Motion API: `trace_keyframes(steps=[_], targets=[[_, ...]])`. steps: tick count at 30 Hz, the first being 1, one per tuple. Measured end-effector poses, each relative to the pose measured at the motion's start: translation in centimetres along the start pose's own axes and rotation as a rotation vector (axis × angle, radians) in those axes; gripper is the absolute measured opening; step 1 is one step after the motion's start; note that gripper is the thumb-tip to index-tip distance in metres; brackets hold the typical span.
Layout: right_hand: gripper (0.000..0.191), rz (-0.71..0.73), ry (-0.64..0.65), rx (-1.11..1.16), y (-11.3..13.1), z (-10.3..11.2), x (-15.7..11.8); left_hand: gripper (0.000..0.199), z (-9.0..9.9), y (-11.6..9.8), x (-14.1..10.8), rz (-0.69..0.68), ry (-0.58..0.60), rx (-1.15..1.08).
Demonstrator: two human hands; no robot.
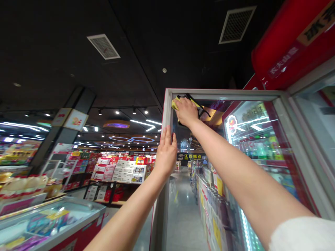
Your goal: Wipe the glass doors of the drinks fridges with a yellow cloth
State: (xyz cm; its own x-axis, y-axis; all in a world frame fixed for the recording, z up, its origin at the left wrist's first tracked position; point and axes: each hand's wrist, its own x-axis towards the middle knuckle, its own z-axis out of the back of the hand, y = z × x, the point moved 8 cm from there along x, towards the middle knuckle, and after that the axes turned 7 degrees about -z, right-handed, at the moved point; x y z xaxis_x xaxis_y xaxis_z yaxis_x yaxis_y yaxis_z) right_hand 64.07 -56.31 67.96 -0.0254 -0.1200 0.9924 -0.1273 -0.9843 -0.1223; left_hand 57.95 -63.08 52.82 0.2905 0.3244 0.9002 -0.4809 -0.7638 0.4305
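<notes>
My right hand [186, 112] presses a yellow cloth [176, 104] against the top left corner of a glass cooler door [209, 115]. A black strap [202, 107] lies against the glass beside the hand, and part of the cloth is hidden under my palm. My left hand [167, 150] rests flat on the door's pale metal frame [165, 146], fingers pointing up and holding nothing. A white sleeve [300, 235] covers my right upper arm.
Bottled drinks fill a lit, red-trimmed cooler [258, 139] to the right, under a red top panel [290, 45]. A chest freezer [54, 223] stands at lower left. Boxed goods on displays [120, 170] and a shop aisle [183, 212] lie beyond.
</notes>
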Motion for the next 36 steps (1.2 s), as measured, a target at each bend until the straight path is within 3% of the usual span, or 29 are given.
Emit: trace_keyframes(steps=[3,6,10,12,15,17,20,24,27,30,32,36], targets=[[0.050,0.088,0.025,-0.055,0.5,-0.6,-3.1,0.063,-0.2,0.1,0.1,0.007,-0.001,-0.003],[0.056,0.199,0.087,-0.114,-0.8,-0.7,-3.5,0.064,-0.4,0.1,0.1,0.000,0.012,-0.005],[0.055,0.066,0.068,-0.153,-5.6,1.1,-1.0,0.067,-0.3,0.2,-0.1,-0.015,0.000,0.001],[0.055,-0.045,0.023,-0.175,-7.0,1.9,-1.7,0.069,-0.1,0.1,-0.1,-0.032,-0.018,0.000],[0.055,-0.090,0.002,-0.216,-5.7,1.4,-4.9,0.068,0.1,-0.1,-0.1,-0.045,-0.044,0.002],[0.054,0.029,0.036,-0.214,-3.1,0.4,-6.2,0.068,0.1,-0.1,-0.1,-0.045,-0.048,0.004],[0.053,0.156,0.078,-0.169,-1.0,-0.3,-4.9,0.068,0.1,0.0,-0.1,-0.044,-0.025,0.019],[0.055,0.015,0.074,-0.131,-2.9,0.6,-2.1,0.071,-0.1,0.0,-0.4,-0.058,0.005,0.033],[0.055,-0.075,0.032,-0.158,-3.5,0.9,-4.2,0.081,-0.1,0.2,-0.7,-0.065,-0.007,-0.002],[0.051,0.049,0.036,-0.159,-2.2,0.3,-6.2,0.081,0.4,0.1,-0.5,-0.060,-0.020,-0.006],[0.048,0.138,0.050,-0.139,-2.2,0.2,-5.5,0.071,1.1,-0.2,0.2,-0.039,-0.028,0.028],[0.048,0.005,-0.004,-0.123,-7.0,1.6,-2.2,0.051,1.9,-1.7,3.0,0.008,-0.009,0.030]])
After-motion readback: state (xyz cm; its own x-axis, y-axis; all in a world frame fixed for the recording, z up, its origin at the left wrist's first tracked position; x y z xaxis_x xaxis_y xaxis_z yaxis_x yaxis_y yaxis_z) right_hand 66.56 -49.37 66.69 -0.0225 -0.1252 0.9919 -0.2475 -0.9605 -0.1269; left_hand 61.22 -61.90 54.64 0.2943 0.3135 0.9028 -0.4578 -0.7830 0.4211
